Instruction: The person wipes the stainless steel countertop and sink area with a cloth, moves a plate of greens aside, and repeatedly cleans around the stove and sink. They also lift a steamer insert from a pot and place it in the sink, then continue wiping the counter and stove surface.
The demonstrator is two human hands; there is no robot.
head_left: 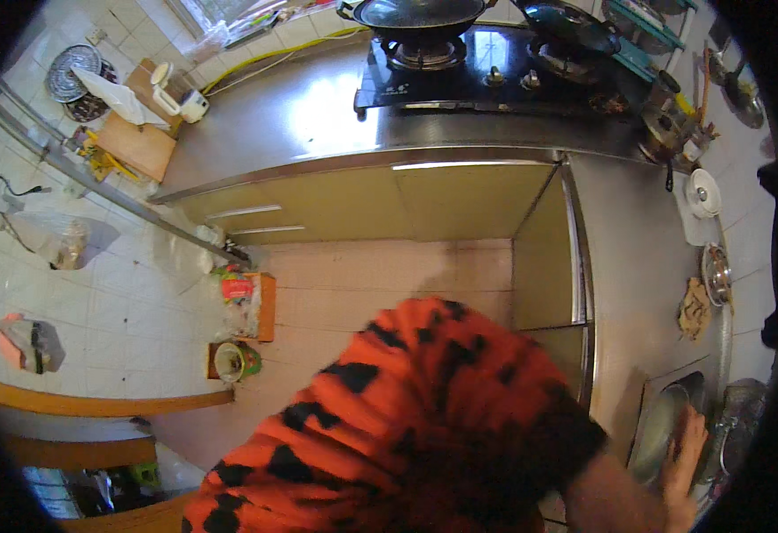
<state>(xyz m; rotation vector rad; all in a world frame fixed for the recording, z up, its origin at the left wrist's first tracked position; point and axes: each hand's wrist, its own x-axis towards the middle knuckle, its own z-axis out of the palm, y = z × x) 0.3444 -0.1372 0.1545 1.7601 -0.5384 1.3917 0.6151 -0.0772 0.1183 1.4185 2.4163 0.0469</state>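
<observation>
- Your right hand (686, 449) lies flat, fingers spread, on the rim of the round grey metal bowl (664, 426) sitting in the sunken steel sink (651, 391) at the counter's near end. Pressing, not gripping, as far as I can see.
- Left hand: not in view, hidden under your orange-and-black patterned sleeve (406, 417). Can't tell its state.
- Risk 1: bowl looks tilted against the sink wall. Push down on one edge w/ an open palm and it may rock or skid, esp. if wet.
- Risk 2: shiny steel lid (716, 271) and brown crumpled cloth (695, 306) sit on the counter just beyond the sink, near the wall edge. A wide elbow swing could knock them.
- Risk 3: your torso blocks most of the view of the sink. You're working partly blind; contents of the bowl can't be made out.
- Risk 4: black glass gas hob (486, 75) w/ dark wok (420, 13), well beyond the sink. Flame status can't be told; check before leaning that way.
</observation>
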